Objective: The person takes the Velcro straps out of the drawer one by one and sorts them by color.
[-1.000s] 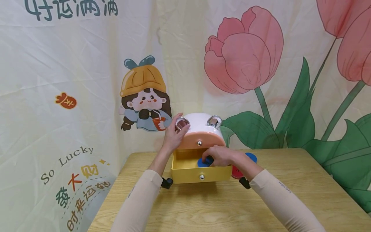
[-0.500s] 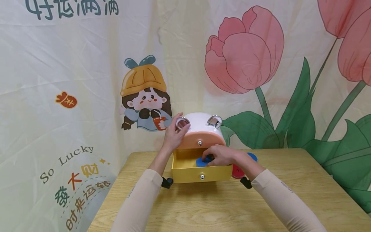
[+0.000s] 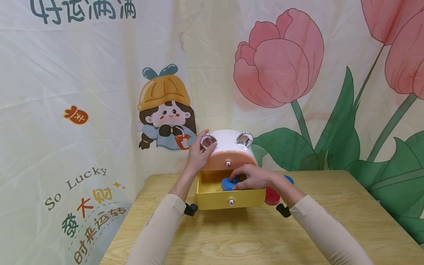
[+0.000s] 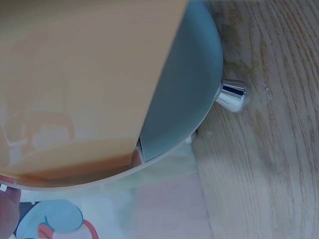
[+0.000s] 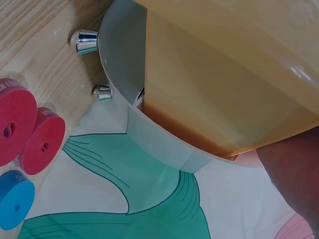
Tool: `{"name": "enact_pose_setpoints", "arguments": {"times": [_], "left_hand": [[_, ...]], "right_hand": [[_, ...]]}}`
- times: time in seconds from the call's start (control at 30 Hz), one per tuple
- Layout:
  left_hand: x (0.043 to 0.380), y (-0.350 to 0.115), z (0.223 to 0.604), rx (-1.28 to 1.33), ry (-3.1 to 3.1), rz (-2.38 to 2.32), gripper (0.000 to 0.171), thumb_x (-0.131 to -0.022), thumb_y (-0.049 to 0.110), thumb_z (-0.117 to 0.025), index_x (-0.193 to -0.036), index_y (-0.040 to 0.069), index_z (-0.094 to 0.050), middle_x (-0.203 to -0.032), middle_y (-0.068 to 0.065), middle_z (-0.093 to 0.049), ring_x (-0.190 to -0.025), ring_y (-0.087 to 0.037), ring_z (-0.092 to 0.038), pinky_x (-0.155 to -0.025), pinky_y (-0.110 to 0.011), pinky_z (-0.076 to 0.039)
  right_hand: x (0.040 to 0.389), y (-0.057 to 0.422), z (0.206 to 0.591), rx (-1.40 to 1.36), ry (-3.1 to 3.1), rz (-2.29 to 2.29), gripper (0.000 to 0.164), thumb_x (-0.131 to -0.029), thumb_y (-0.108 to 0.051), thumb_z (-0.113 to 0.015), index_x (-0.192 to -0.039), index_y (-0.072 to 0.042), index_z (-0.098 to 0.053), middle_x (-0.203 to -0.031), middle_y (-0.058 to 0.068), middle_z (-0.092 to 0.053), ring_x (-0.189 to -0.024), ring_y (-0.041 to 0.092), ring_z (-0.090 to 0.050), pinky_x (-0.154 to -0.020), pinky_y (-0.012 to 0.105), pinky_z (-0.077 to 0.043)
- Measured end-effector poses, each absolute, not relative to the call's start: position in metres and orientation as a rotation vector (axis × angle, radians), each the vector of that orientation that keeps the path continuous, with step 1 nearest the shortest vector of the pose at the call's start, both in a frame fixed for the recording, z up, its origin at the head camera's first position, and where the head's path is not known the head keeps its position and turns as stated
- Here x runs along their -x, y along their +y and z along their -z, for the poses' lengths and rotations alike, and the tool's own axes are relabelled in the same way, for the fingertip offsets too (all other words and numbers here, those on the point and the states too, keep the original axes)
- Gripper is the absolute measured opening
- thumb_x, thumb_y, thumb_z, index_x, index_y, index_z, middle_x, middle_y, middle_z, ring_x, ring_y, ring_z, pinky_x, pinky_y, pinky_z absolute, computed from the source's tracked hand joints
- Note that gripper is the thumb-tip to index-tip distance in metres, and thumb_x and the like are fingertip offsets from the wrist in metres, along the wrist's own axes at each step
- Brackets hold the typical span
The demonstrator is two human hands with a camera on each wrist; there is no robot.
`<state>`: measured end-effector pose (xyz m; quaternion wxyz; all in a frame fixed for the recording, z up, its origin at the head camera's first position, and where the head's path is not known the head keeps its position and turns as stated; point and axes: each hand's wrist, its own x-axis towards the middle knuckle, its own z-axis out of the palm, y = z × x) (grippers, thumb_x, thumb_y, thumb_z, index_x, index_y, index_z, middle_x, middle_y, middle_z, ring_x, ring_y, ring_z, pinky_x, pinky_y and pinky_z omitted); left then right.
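A small cabinet (image 3: 226, 139) with a white domed top and silver ears stands on the table. Its pink upper drawer (image 3: 216, 162) is closed, while the yellow lower drawer (image 3: 213, 200) is pulled out. At the cabinet's upper left, my left hand (image 3: 197, 154) holds its side by the ear, thumb in front. My right hand (image 3: 254, 177) reaches into the yellow drawer and grips a blue roll (image 3: 226, 184) of what looks like strap tape. The fingers cover part of that roll. Neither wrist view shows it, because the yellow drawer blocks much of both.
Right of the cabinet lie two red rolls, a larger one (image 5: 15, 122) and a smaller one (image 5: 47, 142), plus another blue roll (image 5: 17, 199). My right forearm partly covers them in the head view. A printed cloth (image 3: 281, 121) hangs behind the wooden table (image 3: 225, 239).
The blue roll in the drawer has shifted slightly left and now shows its rim, with my right hand following it. My left hand and the cabinet have stayed in place.
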<state>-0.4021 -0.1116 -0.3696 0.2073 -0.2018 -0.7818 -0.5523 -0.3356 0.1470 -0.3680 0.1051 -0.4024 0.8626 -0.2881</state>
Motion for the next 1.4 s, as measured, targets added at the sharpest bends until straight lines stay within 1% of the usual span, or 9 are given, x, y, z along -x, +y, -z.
{"name": "enact_pose_setpoints", "arguments": {"times": [0.17,0.27,0.4,0.53,0.73,0.87,0.97,1.1,1.4], "left_hand": [[0.403,-0.112,0.37,0.561,-2.185,1.528,0.068,-0.097,0.045,-0.072,-0.156,0.025,-0.044,-0.131,-0.009,-0.06,-0.107,-0.031,-0.06,-0.097,-0.051,-0.052],[0.404,-0.112,0.37,0.567,-2.182,1.528,0.067,-0.097,0.044,-0.072,-0.156,0.024,-0.045,-0.13,-0.009,-0.06,-0.105,-0.03,-0.06,-0.096,-0.049,-0.053],[0.404,-0.113,0.371,0.569,-2.177,1.527,0.067,-0.097,0.043,-0.072,-0.156,0.024,-0.045,-0.129,-0.008,-0.06,-0.104,-0.03,-0.059,-0.094,-0.048,-0.052],[0.403,-0.112,0.371,0.567,-2.176,1.521,0.067,-0.097,0.043,-0.072,-0.155,0.025,-0.045,-0.129,-0.009,-0.06,-0.105,-0.031,-0.06,-0.094,-0.049,-0.052],[0.403,-0.112,0.37,0.573,-2.175,1.523,0.067,-0.098,0.042,-0.072,-0.156,0.024,-0.045,-0.132,-0.01,-0.06,-0.11,-0.032,-0.061,-0.098,-0.051,-0.053],[0.404,-0.112,0.371,0.581,-2.168,1.522,0.066,-0.098,0.041,-0.072,-0.155,0.023,-0.045,-0.131,-0.011,-0.06,-0.109,-0.033,-0.061,-0.097,-0.053,-0.053],[0.405,-0.112,0.372,0.579,-2.172,1.528,0.067,-0.098,0.041,-0.072,-0.156,0.023,-0.045,-0.133,-0.011,-0.059,-0.112,-0.034,-0.061,-0.1,-0.055,-0.053],[0.404,-0.112,0.372,0.573,-2.179,1.542,0.067,-0.097,0.043,-0.072,-0.156,0.024,-0.045,-0.137,-0.011,-0.058,-0.117,-0.036,-0.061,-0.105,-0.059,-0.051],[0.404,-0.112,0.372,0.579,-2.175,1.539,0.067,-0.098,0.041,-0.072,-0.156,0.024,-0.044,-0.138,-0.012,-0.058,-0.118,-0.036,-0.06,-0.105,-0.058,-0.051]], "right_hand": [[0.334,0.148,0.367,1.18,2.542,0.927,0.031,-0.095,-0.034,-0.076,-0.123,-0.021,-0.075,-0.115,-0.006,-0.07,-0.106,0.019,-0.06,-0.094,0.037,-0.052],[0.333,0.148,0.367,1.175,2.557,0.951,0.032,-0.094,-0.036,-0.077,-0.123,-0.022,-0.075,-0.115,-0.008,-0.071,-0.105,0.018,-0.06,-0.095,0.037,-0.052],[0.333,0.148,0.368,1.183,2.562,0.994,0.032,-0.093,-0.036,-0.079,-0.122,-0.022,-0.075,-0.115,-0.007,-0.071,-0.105,0.019,-0.06,-0.097,0.043,-0.053],[0.331,0.149,0.368,1.216,2.557,1.059,0.031,-0.093,-0.034,-0.079,-0.12,-0.02,-0.076,-0.117,-0.004,-0.071,-0.107,0.021,-0.058,-0.095,0.047,-0.052],[0.326,0.155,0.363,1.225,2.56,1.189,0.032,-0.091,-0.03,-0.081,-0.121,-0.019,-0.077,-0.126,0.001,-0.071,-0.116,0.026,-0.056,-0.099,0.056,-0.051],[0.324,0.159,0.361,1.237,2.615,1.2,0.036,-0.09,-0.031,-0.082,-0.123,-0.019,-0.076,-0.133,0.002,-0.069,-0.123,0.027,-0.056,-0.102,0.053,-0.053],[0.321,0.161,0.36,1.242,2.66,1.19,0.038,-0.089,-0.03,-0.082,-0.124,-0.02,-0.076,-0.136,0.002,-0.068,-0.126,0.028,-0.056,-0.102,0.051,-0.054],[0.318,0.164,0.36,1.233,2.677,1.215,0.038,-0.088,-0.028,-0.082,-0.124,-0.019,-0.076,-0.139,0.004,-0.067,-0.127,0.03,-0.056,-0.101,0.052,-0.055],[0.313,0.174,0.36,1.214,2.731,1.26,0.037,-0.088,-0.027,-0.081,-0.124,-0.021,-0.075,-0.144,0.006,-0.063,-0.125,0.032,-0.059,-0.096,0.048,-0.058]]}}
